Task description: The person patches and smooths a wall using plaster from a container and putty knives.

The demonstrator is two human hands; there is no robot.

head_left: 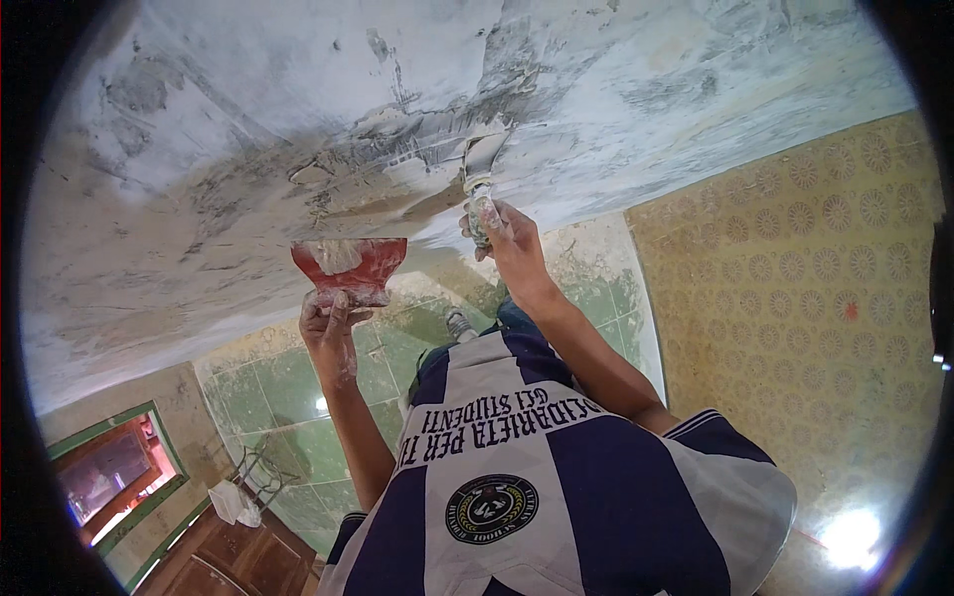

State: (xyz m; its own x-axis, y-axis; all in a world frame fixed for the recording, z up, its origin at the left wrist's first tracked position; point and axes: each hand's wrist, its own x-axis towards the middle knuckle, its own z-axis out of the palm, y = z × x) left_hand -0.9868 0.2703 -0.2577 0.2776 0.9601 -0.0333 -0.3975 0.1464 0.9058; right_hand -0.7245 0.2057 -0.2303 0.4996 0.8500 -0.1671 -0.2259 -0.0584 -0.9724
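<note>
In my left hand [332, 326] is a wide red plastic putty spreader [376, 266]. A lump of pale putty [340, 255] sits on its face near the straight edge. My right hand [517, 253] is closed around the smeared handle of a putty knife [483, 157]. The knife's blade lies close to or against the grey-white wall [636, 89]; I cannot tell whether it touches. Rough streaks and patches of putty cover the wall around the blade. Both hands are dusted with whitish residue.
Green floor tiles [308, 452], stained pale near the wall, lie below me. On the right stands a yellowish patterned wall [795, 258]. At lower left are a brown wooden door or panel [234, 556], a white object [231, 504] and a green-framed opening [169, 447]. My shoe [460, 326] shows below.
</note>
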